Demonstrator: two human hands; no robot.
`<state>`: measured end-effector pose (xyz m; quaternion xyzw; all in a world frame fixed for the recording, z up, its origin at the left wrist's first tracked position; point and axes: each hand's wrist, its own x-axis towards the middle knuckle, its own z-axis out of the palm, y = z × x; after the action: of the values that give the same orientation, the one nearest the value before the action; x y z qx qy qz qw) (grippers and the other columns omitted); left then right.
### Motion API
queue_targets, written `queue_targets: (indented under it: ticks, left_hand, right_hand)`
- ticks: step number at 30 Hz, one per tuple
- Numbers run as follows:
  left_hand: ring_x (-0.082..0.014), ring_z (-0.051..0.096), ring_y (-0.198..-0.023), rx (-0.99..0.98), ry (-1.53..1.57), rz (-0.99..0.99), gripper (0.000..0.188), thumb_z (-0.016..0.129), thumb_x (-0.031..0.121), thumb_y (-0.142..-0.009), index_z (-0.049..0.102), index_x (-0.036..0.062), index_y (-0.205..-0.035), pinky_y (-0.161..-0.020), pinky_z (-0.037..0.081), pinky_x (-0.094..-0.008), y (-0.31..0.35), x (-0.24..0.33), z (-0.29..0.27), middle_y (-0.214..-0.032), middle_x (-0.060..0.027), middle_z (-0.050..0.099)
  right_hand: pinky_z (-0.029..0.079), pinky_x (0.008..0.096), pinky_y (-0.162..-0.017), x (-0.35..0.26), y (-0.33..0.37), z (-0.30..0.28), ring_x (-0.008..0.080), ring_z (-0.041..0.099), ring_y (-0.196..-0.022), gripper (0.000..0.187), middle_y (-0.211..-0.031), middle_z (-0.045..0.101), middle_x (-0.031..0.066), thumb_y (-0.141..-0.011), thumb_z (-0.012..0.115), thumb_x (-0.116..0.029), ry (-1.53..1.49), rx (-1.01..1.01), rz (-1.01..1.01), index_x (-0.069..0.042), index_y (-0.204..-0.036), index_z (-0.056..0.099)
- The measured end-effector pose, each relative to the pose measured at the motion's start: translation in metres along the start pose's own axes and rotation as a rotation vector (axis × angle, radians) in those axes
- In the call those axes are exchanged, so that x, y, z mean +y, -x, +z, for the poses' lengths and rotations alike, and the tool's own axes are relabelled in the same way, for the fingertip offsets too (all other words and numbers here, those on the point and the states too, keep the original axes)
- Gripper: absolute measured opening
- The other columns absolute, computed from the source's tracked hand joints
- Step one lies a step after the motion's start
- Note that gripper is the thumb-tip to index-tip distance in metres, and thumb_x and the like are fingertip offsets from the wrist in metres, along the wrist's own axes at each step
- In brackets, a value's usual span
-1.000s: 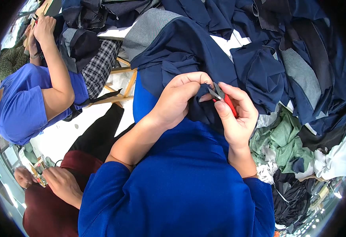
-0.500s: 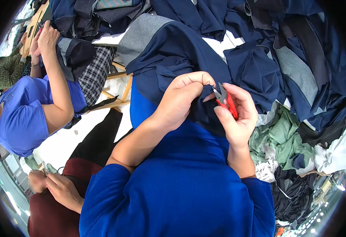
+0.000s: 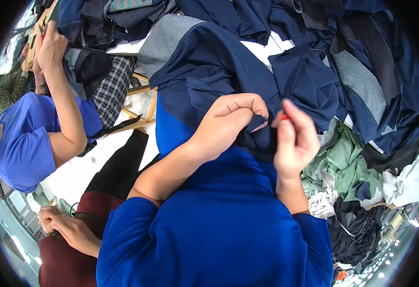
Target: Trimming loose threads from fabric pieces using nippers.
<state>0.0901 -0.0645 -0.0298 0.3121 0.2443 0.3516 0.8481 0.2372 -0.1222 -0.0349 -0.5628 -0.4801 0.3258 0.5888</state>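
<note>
A navy garment piece [image 3: 204, 62] with a grey panel is draped over the table edge and down toward my lap. My left hand [image 3: 226, 119] is closed on it, pinching a small edge of the cloth between thumb and fingers. Just to the right, my right hand [image 3: 295, 138] is curled round a pair of thread snips [image 3: 284, 116]. Only a bit of their red handle shows; the fingers hide the blades and the rest. A small gap separates the two hands, and the right one is slightly blurred.
More navy and grey cloth pieces [image 3: 310, 86] cover the table ahead and right. Green and white scraps [image 3: 346, 162] are heaped at my right, above dark scraps [image 3: 358, 229]. On my left sit a co-worker in a purple shirt [image 3: 27, 138] and another in maroon [image 3: 66, 258].
My right hand has drawn slightly right, away from the left hand. The snips' blades, visible at the cloth before, are now hidden. My left hand keeps its pinch on the garment piece.
</note>
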Motion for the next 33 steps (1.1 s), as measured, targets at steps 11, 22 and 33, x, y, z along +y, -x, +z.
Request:
queue_targets:
  ticks: [11, 22, 33]
  left_hand:
    - [-0.0053, 0.045, -0.071, 0.135, -0.091, 0.159, 0.018, 0.036, -0.004, -0.081, 0.053, 0.0007, -0.076, -0.066, 0.037, -0.0200, -0.001, -0.001, 0.003, -0.075, 0.0004, 0.051]
    - [-0.0010, 0.040, -0.067, 0.210, -0.205, 0.245, 0.019, 0.036, -0.004, -0.082, 0.055, 0.0006, -0.080, -0.059, 0.033, -0.0176, 0.002, -0.006, 0.001, -0.075, 0.0029, 0.050]
    - [-0.0003, 0.041, -0.068, 0.200, -0.251, 0.274, 0.020, 0.037, -0.005, -0.082, 0.056, -0.0004, -0.082, -0.059, 0.034, -0.0169, 0.001, -0.005, 0.005, -0.076, 0.0029, 0.051]
  right_hand:
    - [0.043, 0.0199, -0.057, -0.025, -0.013, -0.009, 0.0107, 0.055, -0.064, 0.036, -0.078, 0.060, 0.0083, -0.068, 0.072, 0.003, 0.130, -0.225, -0.130, 0.003, -0.103, 0.063]
    - [0.044, 0.0203, -0.056, -0.026, -0.012, -0.002, 0.0111, 0.055, -0.062, 0.037, -0.075, 0.061, 0.0082, -0.067, 0.072, 0.005, 0.168, -0.233, -0.141, 0.002, -0.103, 0.064]
    - [0.041, 0.0172, -0.061, -0.020, -0.009, 0.005, 0.0079, 0.052, -0.066, 0.034, -0.077, 0.057, 0.0052, -0.073, 0.069, 0.005, 0.054, -0.079, -0.027, 0.004, -0.106, 0.061]
